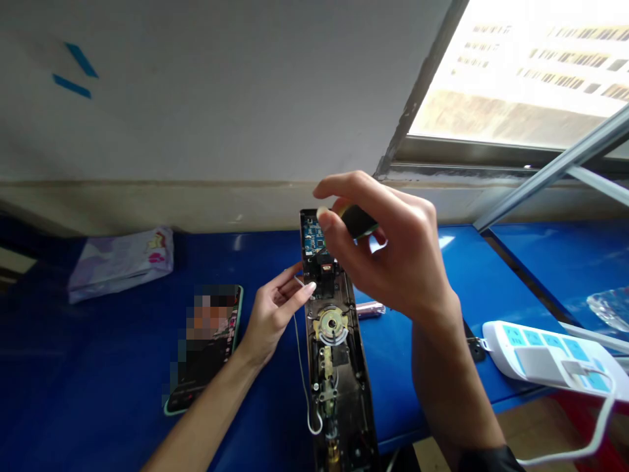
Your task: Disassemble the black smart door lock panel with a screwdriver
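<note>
A long black electronic lock housing point(361, 393) lies open in front of me, its inside facing up. A blue circuit board point(313, 235) sits at its far end, and a round brass-coloured mechanism point(333, 322) lies near the middle. My left hand point(275, 305) grips the housing's left edge, thumb on top and fingers beside it. A thin white wire point(301, 367) hangs from near those fingers and loops along the left side. Over the circuit board, my right hand point(393, 242) holds a dark screwdriver-like handle point(358, 221) with yellow-green edges; its tip is hidden, and the thumb and index fingertips are apart.
A phone point(206, 354) with its screen lit lies left on the blue table point(275, 452). Farther back is a purple-white soft pack point(122, 259). A white power strip point(545, 357) with a plugged-in cable stands right. A dark reddish object point(371, 310) lies beside the housing.
</note>
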`<state>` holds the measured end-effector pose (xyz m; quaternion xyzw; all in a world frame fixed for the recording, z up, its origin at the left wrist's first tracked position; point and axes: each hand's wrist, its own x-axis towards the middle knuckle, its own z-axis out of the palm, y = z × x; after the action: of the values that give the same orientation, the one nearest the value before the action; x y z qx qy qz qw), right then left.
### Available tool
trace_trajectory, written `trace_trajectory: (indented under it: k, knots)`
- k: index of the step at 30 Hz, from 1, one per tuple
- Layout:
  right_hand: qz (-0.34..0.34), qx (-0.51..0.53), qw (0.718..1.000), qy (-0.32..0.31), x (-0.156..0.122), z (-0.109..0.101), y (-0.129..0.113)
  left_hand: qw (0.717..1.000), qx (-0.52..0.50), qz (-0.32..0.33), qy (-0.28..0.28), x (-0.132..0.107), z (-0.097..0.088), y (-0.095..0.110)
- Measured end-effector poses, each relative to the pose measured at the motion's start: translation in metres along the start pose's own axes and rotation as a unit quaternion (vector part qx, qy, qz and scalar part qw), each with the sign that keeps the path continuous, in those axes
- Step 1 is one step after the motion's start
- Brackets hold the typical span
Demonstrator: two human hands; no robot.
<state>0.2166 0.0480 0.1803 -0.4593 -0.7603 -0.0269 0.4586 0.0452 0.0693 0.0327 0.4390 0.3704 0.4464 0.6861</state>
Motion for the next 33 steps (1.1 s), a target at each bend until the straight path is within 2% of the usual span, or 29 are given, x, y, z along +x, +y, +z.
trace_trajectory:
  k: [2, 4, 9, 12, 18, 25, 30, 33]
  knots:
    - [-0.006, -0.015, 0.999, 0.031, 0.0, 0.001, 0.003, 1.0, 0.003, 0.006, -0.006, 0.0, 0.001, 0.0]
    - [-0.016, -0.014, 0.999, 0.036, 0.001, 0.0, 0.006, 1.0, 0.002, 0.009, -0.014, -0.001, 0.0, 0.0]
    - [-0.029, 0.009, 0.999, -0.02, 0.0, -0.008, 0.006, 1.0, -0.003, 0.008, -0.022, 0.0, -0.003, -0.001]
    - [-0.021, 0.027, 0.999, -0.033, -0.001, -0.01, 0.004, 1.0, -0.004, 0.01, -0.022, 0.0, -0.004, -0.003]
    - [0.015, -0.021, 1.0, 0.014, 0.001, -0.006, 0.005, 0.999, -0.028, 0.0, -0.032, 0.0, -0.003, -0.003]
    - [0.014, 0.04, 0.999, -0.024, -0.001, -0.007, 0.002, 0.999, -0.021, 0.011, -0.029, 0.0, -0.002, -0.003]
    - [0.025, 0.014, 0.999, 0.02, 0.0, -0.002, -0.001, 0.999, -0.023, 0.016, -0.035, -0.001, -0.001, 0.001]
    - [0.026, 0.013, 0.999, 0.018, 0.001, 0.0, 0.0, 0.999, -0.021, 0.014, -0.048, -0.001, -0.001, 0.002]
